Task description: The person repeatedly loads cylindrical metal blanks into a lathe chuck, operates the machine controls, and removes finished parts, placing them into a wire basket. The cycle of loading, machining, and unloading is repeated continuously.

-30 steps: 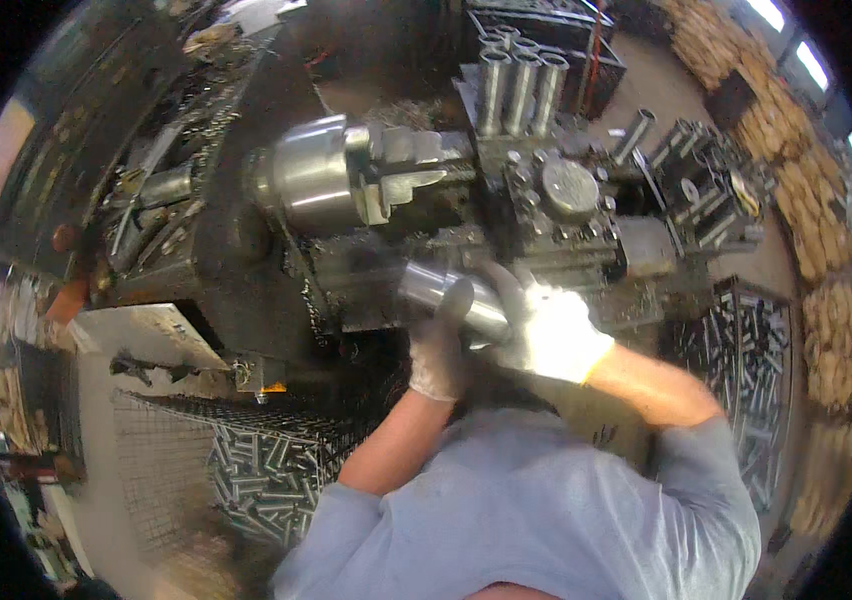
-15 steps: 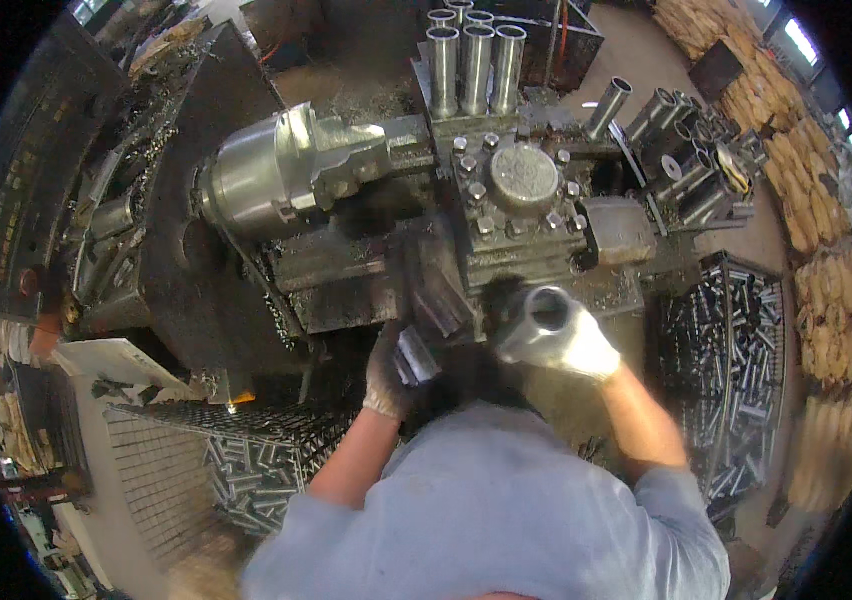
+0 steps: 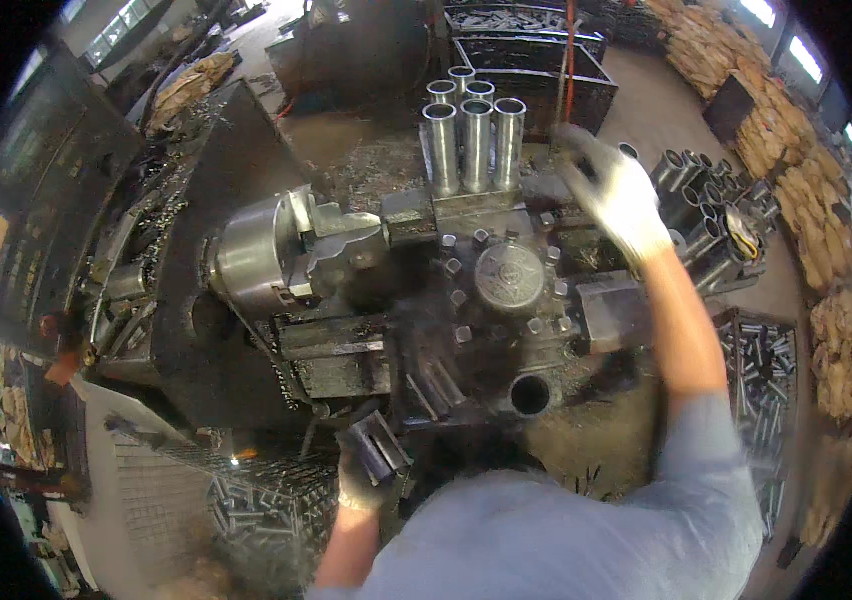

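Note:
My left hand, in a dirty work glove, is closed round a short dark metal piece with a lengthwise groove, low in front of the lathe. My right hand, gloved and a little blurred, is stretched out at the far right of the turret tool post. Its fingers are apart and I see nothing in them. Left of it, several shiny steel tubes stand upright on the machine. A dark-bored ring-shaped part sits at the near side of the tool post.
The lathe chuck is on the left, with metal chips around it. More steel tubes are piled at the right. Wire baskets of short metal pieces stand at lower left and right. Stacked sacks line the right side.
My right hand has left the ring-shaped part near the tool post and reached far forward to the right. My left hand still holds the grooved piece. The view has shifted, showing more behind the machine.

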The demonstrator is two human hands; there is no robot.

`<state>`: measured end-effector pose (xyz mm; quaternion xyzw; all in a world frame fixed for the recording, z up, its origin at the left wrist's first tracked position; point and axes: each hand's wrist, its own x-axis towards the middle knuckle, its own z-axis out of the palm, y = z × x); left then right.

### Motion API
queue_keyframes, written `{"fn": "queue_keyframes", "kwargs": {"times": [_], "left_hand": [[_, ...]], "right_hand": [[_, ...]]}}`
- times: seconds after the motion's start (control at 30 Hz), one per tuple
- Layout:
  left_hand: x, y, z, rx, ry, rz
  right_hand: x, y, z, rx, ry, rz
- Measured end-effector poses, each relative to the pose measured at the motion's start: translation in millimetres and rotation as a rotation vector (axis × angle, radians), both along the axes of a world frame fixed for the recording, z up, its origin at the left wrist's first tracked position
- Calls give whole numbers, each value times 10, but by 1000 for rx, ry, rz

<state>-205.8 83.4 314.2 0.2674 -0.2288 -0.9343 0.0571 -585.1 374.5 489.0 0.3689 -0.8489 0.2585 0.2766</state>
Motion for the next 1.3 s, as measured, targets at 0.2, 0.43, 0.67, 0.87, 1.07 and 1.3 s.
{"fn": "queue_keyframes", "kwargs": {"times": [0.2, 0.43, 0.67, 0.87, 1.07, 1.3], "left_hand": [[-165, -140, 157, -499, 356, -73], [-939, -526, 1149, -1890, 181, 80], [-780, -635, 1086, -1262, 237, 103], [-304, -882, -77, -114, 184, -104], [-348, -1002, -311, 65, 279, -92], [-522, -400, 564, -265, 498, -32]], "right_hand": [[-1461, -915, -266, 441, -359, -391], [595, -1237, 1210, 364, 353, 65], [2338, -1712, 93, -3, -289, 363], [2568, -1586, -2101, 676, -403, -159], [2296, -1512, -1471, -119, -1234, 120], [2698, -1960, -503, -165, -1475, 96]]}}
